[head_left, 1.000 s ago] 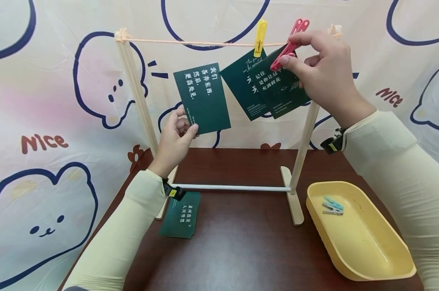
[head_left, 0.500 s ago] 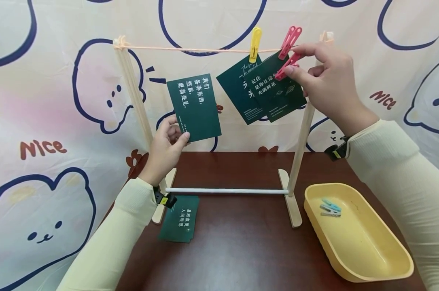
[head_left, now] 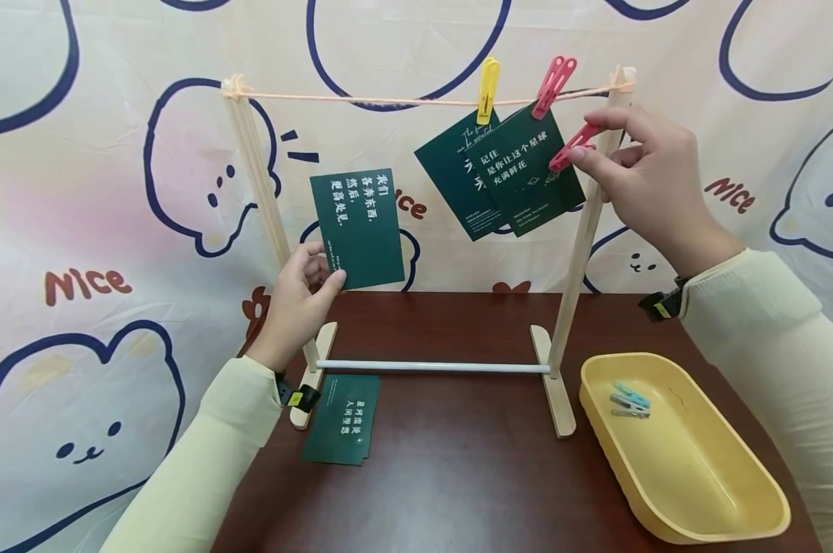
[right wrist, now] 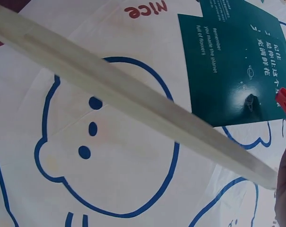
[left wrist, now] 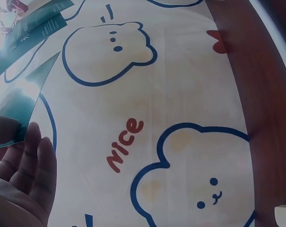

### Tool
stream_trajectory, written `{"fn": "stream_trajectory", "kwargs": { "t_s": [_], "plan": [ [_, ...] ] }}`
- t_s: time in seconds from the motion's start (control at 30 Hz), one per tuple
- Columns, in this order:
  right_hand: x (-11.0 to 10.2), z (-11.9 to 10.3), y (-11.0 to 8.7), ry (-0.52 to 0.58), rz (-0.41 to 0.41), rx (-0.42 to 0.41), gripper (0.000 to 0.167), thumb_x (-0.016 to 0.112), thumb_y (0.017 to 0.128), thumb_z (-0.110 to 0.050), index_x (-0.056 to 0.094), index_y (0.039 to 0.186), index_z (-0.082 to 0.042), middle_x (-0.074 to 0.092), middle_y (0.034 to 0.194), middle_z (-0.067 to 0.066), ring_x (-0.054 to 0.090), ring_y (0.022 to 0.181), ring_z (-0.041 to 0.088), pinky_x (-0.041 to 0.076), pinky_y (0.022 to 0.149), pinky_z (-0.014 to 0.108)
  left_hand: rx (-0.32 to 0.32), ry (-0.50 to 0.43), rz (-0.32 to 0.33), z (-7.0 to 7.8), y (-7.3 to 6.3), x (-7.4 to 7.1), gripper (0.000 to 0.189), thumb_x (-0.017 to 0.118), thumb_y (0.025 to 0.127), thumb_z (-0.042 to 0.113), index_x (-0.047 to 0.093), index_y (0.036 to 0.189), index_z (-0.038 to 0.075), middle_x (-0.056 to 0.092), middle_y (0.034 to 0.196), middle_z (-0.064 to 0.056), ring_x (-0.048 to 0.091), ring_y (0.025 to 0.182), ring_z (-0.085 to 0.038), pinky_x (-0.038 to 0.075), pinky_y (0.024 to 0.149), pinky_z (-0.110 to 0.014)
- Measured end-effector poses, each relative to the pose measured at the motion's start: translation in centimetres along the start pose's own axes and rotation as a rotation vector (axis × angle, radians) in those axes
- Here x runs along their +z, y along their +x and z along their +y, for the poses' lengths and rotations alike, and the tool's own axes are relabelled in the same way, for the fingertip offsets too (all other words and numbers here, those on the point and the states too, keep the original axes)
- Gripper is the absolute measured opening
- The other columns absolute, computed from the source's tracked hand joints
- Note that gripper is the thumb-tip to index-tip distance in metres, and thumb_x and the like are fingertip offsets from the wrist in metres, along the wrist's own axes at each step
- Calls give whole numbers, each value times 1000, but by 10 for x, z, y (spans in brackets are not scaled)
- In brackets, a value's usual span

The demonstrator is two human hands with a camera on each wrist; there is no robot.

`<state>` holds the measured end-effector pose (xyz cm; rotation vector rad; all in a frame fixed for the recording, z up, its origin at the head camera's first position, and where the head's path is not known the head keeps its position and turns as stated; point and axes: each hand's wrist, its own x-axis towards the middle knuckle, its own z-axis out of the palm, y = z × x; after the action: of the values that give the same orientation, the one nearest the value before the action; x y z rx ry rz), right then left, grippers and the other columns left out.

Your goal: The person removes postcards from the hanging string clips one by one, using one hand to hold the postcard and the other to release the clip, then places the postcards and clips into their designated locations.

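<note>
My left hand (head_left: pixel 299 303) pinches a green printed card (head_left: pixel 361 230) by its lower left corner, below the string (head_left: pixel 361 99) and left of the hung cards. Between thumb and fingertips, my right hand (head_left: pixel 654 173) holds a red clothespin (head_left: pixel 573 147), which overlaps the front card in the head view. Two green cards hang tilted from the string and overlap each other. A yellow clothespin (head_left: pixel 488 91) grips the rear card (head_left: pixel 457 184), and another red clothespin (head_left: pixel 553 86) grips the front card (head_left: pixel 527 173). The right wrist view shows the front card (right wrist: pixel 228 80) beside the held red clothespin (right wrist: pixel 285 101).
A wooden frame (head_left: pixel 582 230) with a white crossbar (head_left: pixel 433 367) carries the string above the brown table (head_left: pixel 444 484). Stacked green cards (head_left: pixel 343 418) lie at its left foot. At right, a yellow basin (head_left: pixel 706 468) contains several clothespins (head_left: pixel 630 399).
My right hand has drawn the held clothespin right and down, away from the one on the string. My left hand has moved down and left with its card.
</note>
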<state>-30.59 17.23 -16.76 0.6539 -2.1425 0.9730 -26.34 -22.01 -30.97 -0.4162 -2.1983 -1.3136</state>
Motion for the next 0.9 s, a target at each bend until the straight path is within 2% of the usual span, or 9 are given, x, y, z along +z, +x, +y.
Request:
{"fn": "stream_trajectory", "kwargs": {
  "t_s": [0.23, 0.4, 0.7, 0.9],
  "plan": [
    [-6, 6, -8, -15, -20, 35, 44, 70, 91, -31, 61, 132, -20, 57, 122, 4, 59, 62, 10, 46, 59, 13, 3, 6, -15, -4, -6, -5, 36, 59, 98, 14, 47, 132, 10, 68, 97, -5, 59, 82, -18, 46, 73, -28],
    [-9, 13, -14, -19, -20, 43, 44, 70, 91, -29, 60, 133, -19, 57, 127, 3, 57, 58, 9, 44, 55, 13, -13, 25, -26, -6, -12, -9, 36, 59, 98, 14, 47, 132, 9, 68, 95, -6, 59, 82, -18, 46, 71, -27],
    [-17, 28, -27, -45, -4, 73, 43, 69, 90, -34, 62, 131, -24, 58, 128, -1, 57, 56, 11, 45, 56, 14, -28, 58, -27, -9, -23, -15, 38, 60, 98, 15, 47, 133, 7, 69, 96, -8, 59, 80, -19, 47, 67, -24],
    [-25, 40, -37, -46, -9, 140, 44, 68, 91, -35, 60, 134, -26, 56, 131, 0, 59, 59, 11, 45, 57, 13, -50, 72, -37, -14, -29, -17, 39, 58, 99, 15, 45, 134, 7, 68, 97, -8, 56, 81, -21, 46, 65, -25]
  ]
}}
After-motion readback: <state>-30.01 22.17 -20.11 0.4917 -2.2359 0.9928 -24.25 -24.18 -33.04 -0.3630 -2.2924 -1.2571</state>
